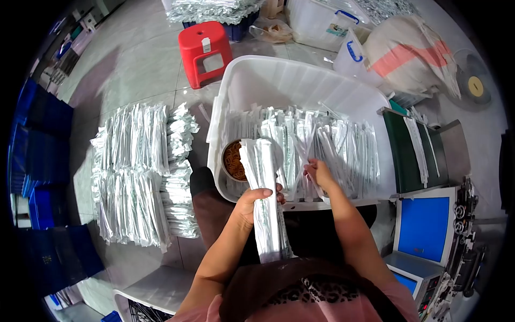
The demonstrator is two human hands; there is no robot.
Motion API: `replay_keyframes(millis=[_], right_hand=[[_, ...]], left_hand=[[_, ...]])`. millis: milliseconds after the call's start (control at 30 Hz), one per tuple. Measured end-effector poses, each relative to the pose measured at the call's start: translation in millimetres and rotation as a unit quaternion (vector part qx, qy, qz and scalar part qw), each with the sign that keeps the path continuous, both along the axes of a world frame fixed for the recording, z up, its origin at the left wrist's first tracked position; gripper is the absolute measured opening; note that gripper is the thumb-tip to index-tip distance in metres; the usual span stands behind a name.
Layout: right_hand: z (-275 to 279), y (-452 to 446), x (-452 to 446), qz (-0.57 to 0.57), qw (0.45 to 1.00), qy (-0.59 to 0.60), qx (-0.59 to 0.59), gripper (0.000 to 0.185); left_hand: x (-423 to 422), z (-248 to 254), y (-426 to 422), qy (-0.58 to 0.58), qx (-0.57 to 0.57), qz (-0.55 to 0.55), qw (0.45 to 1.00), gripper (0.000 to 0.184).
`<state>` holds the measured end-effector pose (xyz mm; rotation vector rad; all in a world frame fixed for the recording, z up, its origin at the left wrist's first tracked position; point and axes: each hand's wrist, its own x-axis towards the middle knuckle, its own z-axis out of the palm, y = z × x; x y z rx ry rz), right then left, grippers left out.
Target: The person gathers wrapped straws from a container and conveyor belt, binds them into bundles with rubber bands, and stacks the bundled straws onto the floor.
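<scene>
My left hand [256, 201] is wrapped round a bundle of long, thin white packets [265, 177], held upright over the near rim of a large white bin [300, 70]. To its right, my right hand [317, 174] pinches a thin packet [303, 147] among the many packets [343, 145] standing in the bin. A round container of small orange-brown rings [234, 160] sits inside the bin at its left, partly behind the bundle.
Stacked bundles of packets [131, 177] lie on the floor at left. A red stool [205, 45] stands beyond the bin. To the right are a green conveyor belt [410, 153] and a machine with blue panels [424, 225]. Blue crates [45, 123] line the far left.
</scene>
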<state>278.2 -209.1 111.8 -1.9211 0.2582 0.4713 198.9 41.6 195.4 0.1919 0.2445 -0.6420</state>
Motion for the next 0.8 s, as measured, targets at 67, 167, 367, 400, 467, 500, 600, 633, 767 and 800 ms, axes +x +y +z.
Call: replay_keyframes(millis=[67, 167, 367, 400, 467, 500, 600, 633, 767, 800], right_hand=[[21.2, 3.9, 1.9, 0.067, 0.966, 0.000, -0.249, 0.026], [79.1, 31.9, -19.7, -0.010, 0.968, -0.141, -0.207, 0.029], [149.1, 111.5, -107.8, 0.107, 0.909, -0.305, -0.262, 0.012], [156.6, 107.1, -107.5, 0.129, 0.912, -0.270, -0.279, 0.013], [168.6, 98.0, -99.1, 0.202, 0.899, -0.272, -0.279, 0.022], [178.2, 94.0, -90.3, 0.231, 0.875, -0.295, -0.306, 0.027], [209.6, 85.0, -46.4, 0.109, 0.831, -0.473, -0.272, 0.049], [234.8, 95.1, -33.0, 0.115, 0.809, -0.502, -0.282, 0.061], [231.2, 88.6, 12.6, 0.314, 0.926, -0.185, -0.097, 0.031], [227.2, 89.4, 11.2, 0.315, 0.925, -0.184, -0.101, 0.031]], left_hand=[[1.8, -3.0, 1.5, -0.013, -0.006, -0.014, 1.000, 0.030], [5.7, -4.2, 1.5, -0.043, 0.050, 0.010, 0.998, 0.036], [8.8, 15.2, -16.0, -0.046, 0.038, -0.017, 0.998, 0.046], [6.4, 10.5, -12.8, -0.057, 0.045, -0.035, 0.997, 0.045], [4.0, 13.8, -7.1, -0.041, 0.086, -0.042, 0.995, 0.039], [3.7, 21.7, -7.9, -0.046, 0.117, -0.028, 0.992, 0.038], [10.7, 37.1, -13.1, -0.084, 0.118, -0.070, 0.987, 0.039], [10.7, 42.0, -21.6, -0.140, 0.126, -0.078, 0.979, 0.040], [11.5, 59.1, -39.0, -0.234, 0.121, -0.167, 0.950, 0.060], [9.8, 54.4, -36.2, -0.235, 0.117, -0.166, 0.951, 0.060]])
